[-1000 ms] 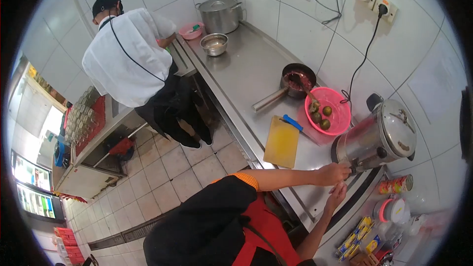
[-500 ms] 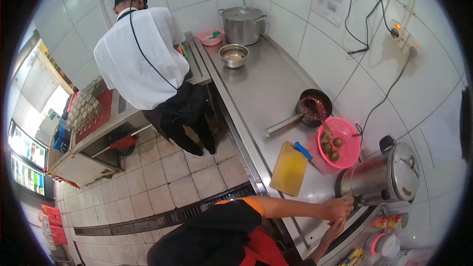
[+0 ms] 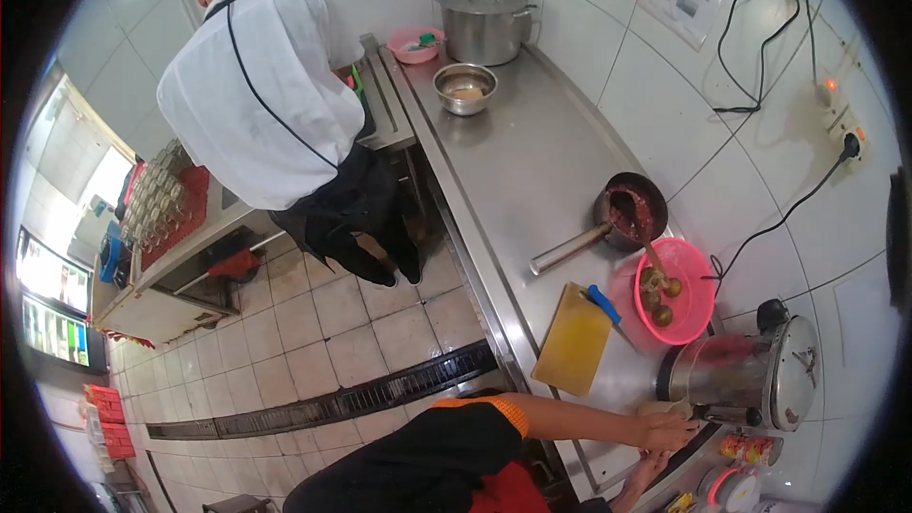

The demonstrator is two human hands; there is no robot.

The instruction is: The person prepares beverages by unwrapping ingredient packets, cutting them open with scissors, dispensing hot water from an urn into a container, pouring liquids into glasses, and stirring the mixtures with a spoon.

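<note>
My left hand point(image 3: 668, 431) is closed beside the lower front of the steel lidded urn point(image 3: 727, 375), near its dark fitting. A small pale object point(image 3: 665, 408) shows at its fingers, too unclear to name. My right hand point(image 3: 652, 466) is just below and close to the left one, its fingers partly hidden. On the steel counter, a yellow cutting board point(image 3: 573, 342) lies near my left forearm, with a blue-handled knife point(image 3: 602, 304) at its corner. A pink bowl point(image 3: 698, 294) holds several round brownish-green fruits and the end of a wooden utensil leaning from a dark saucepan point(image 3: 632, 212).
A co-worker point(image 3: 266, 95) in a white shirt stands at the far left counter. Beyond the saucepan are a steel bowl point(image 3: 465, 88), a large lidded pot point(image 3: 483, 27) and a small pink basin point(image 3: 415, 45). Jars and packets point(image 3: 730, 489) are at lower right. A cord hangs on the wall.
The view has shifted, so the counter items appear further right and the urn lower. Both hands remain close together by the urn, with the right hand now more hidden beneath the left.
</note>
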